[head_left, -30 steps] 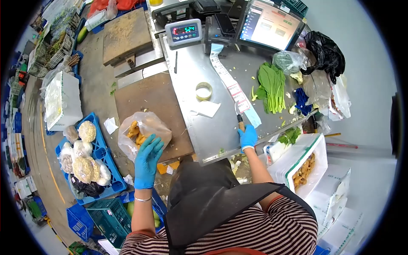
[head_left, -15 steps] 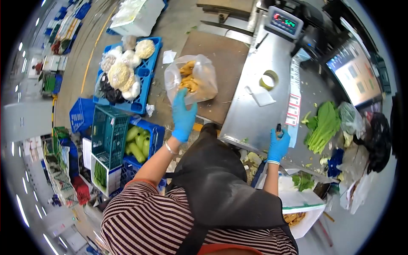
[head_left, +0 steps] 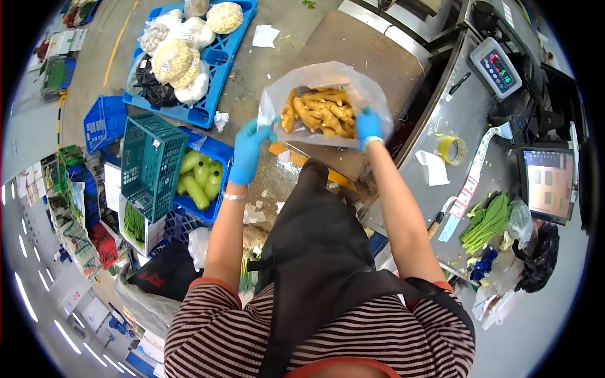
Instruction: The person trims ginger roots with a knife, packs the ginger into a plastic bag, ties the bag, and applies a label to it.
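Observation:
A clear plastic bag (head_left: 373, 94) stands open on a brown platform, with several pieces of ginger (head_left: 324, 112) inside. My left hand (head_left: 251, 151), in a blue glove, pinches the bag's left rim. On the opposite side my right hand (head_left: 368, 128), also gloved in blue, is closed on the bag's right rim. The bag's mouth is spread between the two hands, facing up at me. A knife (head_left: 436, 222) with a dark handle lies at the near edge of the metal table, below my right forearm.
A weighing display (head_left: 496, 67) with lit digits, tape roll (head_left: 452, 151), label strip (head_left: 467, 189), leafy greens (head_left: 488, 222) and a screen (head_left: 550, 183) are on the right. Left are a blue pallet (head_left: 217, 82) with bagged goods, a green crate (head_left: 151, 167) and a crate of pale green gourds (head_left: 200, 179).
My right hand has left the knife on the table and taken the bag's right rim. My left hand has moved to its left rim. The bag's mouth is wider and the view has shifted.

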Tool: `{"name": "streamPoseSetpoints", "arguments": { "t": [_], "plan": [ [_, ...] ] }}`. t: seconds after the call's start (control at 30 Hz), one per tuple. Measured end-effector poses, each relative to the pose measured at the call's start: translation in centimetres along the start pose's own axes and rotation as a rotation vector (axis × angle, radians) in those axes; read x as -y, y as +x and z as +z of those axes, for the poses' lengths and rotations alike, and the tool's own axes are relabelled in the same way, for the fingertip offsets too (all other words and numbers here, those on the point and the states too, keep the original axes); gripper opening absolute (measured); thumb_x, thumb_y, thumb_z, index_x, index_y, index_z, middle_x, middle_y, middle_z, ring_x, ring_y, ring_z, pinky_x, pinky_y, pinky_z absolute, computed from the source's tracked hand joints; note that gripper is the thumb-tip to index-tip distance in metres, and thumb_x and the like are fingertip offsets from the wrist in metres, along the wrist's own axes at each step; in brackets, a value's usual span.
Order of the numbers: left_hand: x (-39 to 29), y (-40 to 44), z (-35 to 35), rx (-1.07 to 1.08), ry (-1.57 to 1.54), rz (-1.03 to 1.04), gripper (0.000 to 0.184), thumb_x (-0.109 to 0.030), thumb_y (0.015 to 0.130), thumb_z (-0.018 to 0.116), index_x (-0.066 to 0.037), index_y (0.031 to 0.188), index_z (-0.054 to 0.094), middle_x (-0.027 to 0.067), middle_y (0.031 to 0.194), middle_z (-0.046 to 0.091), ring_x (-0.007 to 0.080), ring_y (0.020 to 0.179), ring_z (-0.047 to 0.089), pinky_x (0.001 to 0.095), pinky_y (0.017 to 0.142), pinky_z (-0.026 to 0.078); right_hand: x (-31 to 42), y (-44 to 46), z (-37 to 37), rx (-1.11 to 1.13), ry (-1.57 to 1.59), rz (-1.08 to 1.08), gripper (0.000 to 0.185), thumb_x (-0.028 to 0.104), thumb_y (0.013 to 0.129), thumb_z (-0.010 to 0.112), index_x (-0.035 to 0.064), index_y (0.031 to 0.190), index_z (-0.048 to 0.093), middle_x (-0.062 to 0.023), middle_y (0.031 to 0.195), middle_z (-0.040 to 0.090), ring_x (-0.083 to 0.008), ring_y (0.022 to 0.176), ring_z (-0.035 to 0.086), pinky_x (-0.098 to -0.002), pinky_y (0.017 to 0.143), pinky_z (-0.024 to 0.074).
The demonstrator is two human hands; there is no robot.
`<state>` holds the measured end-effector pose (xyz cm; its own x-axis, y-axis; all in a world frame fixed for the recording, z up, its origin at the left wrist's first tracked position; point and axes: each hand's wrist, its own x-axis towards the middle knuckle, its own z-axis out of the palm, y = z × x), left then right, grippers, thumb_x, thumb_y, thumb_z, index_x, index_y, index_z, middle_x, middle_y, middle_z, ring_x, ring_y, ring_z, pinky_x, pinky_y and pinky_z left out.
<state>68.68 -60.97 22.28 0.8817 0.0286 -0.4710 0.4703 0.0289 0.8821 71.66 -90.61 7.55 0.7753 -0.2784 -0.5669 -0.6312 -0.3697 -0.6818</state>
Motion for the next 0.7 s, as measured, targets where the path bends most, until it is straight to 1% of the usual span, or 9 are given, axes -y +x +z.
{"name": "streamPoseSetpoints", "arguments": {
  "t": [0.03,0.07,0.1,0.3,0.37,0.47,0.57,0.6,0.7],
  "plan": [
    [0.1,-0.8,-0.5,0.064,0.016,-0.067,0.026,-0.008,0.09,0.056,0.002,0.111,0.065,0.0037,0.084,0.066,0.0094,0.078,0.059,0.0248,0.079,0.047,0.8,-1.3,-2.8,-0.017,-0.155,0.076,0.027,0.008,0.086,0.047,-0.0025,0.102,0.067,-0.0249,0.107,0.066,-0.0377,0.095,0.064,-0.046,0.085,0.0485],
    [0.7,-1.3,-0.5,0.088,-0.006,-0.08,0.027,-0.009,0.09,0.057,0.002,0.113,0.065,0.0039,0.087,0.067,0.0095,0.08,0.059,0.0248,0.079,0.047,-5.5,1.4,-2.2,-0.205,0.046,-0.05,0.03,0.007,0.088,0.046,-0.0012,0.109,0.065,-0.0249,0.104,0.067,-0.0376,0.094,0.064,-0.0452,0.085,0.0486],
    [1.5,-1.8,-0.1,0.113,-0.03,-0.096,0.028,-0.009,0.09,0.057,0.001,0.115,0.065,0.0042,0.089,0.067,0.0095,0.082,0.06,0.0247,0.08,0.047,-4.3,0.1,-3.9,-0.151,-0.231,-0.055,0.034,0.01,0.089,0.048,0.0022,0.119,0.061,-0.025,0.106,0.066,-0.0383,0.098,0.063,-0.043,0.086,0.0487],
    [1.2,-0.2,2.3,0.131,-0.097,-0.095,0.033,-0.011,0.093,0.058,-0.002,0.124,0.061,0.0019,0.099,0.066,0.0084,0.086,0.059,0.0251,0.083,0.048,1.6,-1.2,-1.1,0.154,-0.467,-0.297,0.049,0.023,0.086,0.063,0.0081,0.132,0.053,-0.0223,0.125,0.058,-0.037,0.113,0.057,-0.0446,0.095,0.0468],
    [1.3,0.4,2.4,0.132,-0.05,-0.072,0.033,-0.012,0.093,0.059,-0.001,0.124,0.06,0.0013,0.098,0.065,0.0076,0.085,0.059,0.0244,0.083,0.048,3.8,-0.5,0.4,0.138,-0.747,-0.539,0.048,0.025,0.086,0.065,0.0065,0.129,0.054,-0.0203,0.124,0.059,-0.0374,0.109,0.06,-0.0434,0.092,0.0487],
    [1.1,0.2,2.8,-0.001,0.157,-0.023,0.032,-0.008,0.089,0.061,0.002,0.12,0.06,0.008,0.104,0.063,0.0156,0.093,0.059,0.0303,0.085,0.046,4.7,2.2,2.1,0.39,-1.007,-0.441,0.041,0.027,0.083,0.066,0.006,0.118,0.059,-0.0213,0.116,0.062,-0.0381,0.104,0.062,-0.0458,0.089,0.0505],
    [-3.3,-1.3,5.6,-0.34,0.826,0.679,0.039,-0.005,0.085,0.06,0.001,0.123,0.056,0.0165,0.117,0.058,0.029,0.106,0.057,0.0384,0.092,0.045,4.7,3.6,2.0,0.481,-0.948,-0.42,0.039,0.03,0.079,0.068,0.0046,0.108,0.062,-0.0213,0.107,0.065,-0.0373,0.097,0.065,-0.0456,0.084,0.0526],
    [-2.6,-1.7,6.9,-0.157,0.856,0.786,0.043,-0.003,0.083,0.058,-0.001,0.125,0.054,0.021,0.124,0.052,0.0382,0.117,0.051,0.0445,0.099,0.042,3.9,4.2,1.8,0.425,-0.846,-0.428,0.04,0.031,0.077,0.068,0.0038,0.105,0.063,-0.0216,0.101,0.067,-0.036,0.093,0.066,-0.0441,0.082,0.053],
    [3.9,-0.2,12.5,0.212,0.871,0.584,0.04,-0.005,0.082,0.059,0.0,0.122,0.056,0.0196,0.125,0.055,0.037,0.118,0.052,0.0452,0.102,0.04,5.7,3.9,-0.1,0.5,-0.591,-0.086,0.054,0.034,0.08,0.069,0.0034,0.123,0.057,-0.0205,0.108,0.066,-0.0343,0.094,0.066,-0.0431,0.083,0.0524]
  ]
}}
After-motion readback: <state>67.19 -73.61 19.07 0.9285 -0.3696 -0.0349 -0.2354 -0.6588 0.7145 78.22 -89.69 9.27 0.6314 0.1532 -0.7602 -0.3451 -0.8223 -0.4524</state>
